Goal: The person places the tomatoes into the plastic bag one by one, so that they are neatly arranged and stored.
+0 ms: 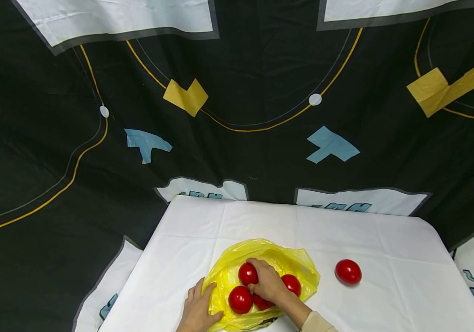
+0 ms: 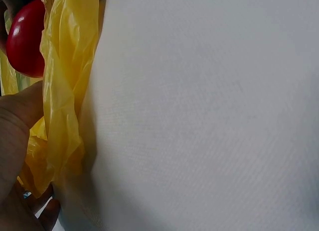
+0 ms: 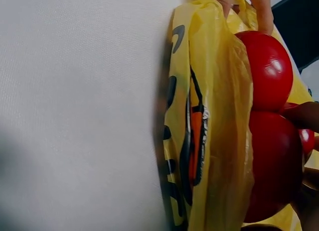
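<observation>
A yellow plastic bag lies wide open on the white-covered table, with several glossy red tomato-like balls in it. My left hand holds the bag's left side, with the thumb inside the rim and other fingers outside, as the left wrist view shows. Inside the bag, my right hand grips the upper left red ball between thumb and fingers. Another red ball is partly behind that hand. In the right wrist view, two red balls press against the bag wall, which bears dark print.
One more red ball lies on the white tablecloth, right of the bag. Behind the table hangs a black cloth with yellow, blue and white shapes.
</observation>
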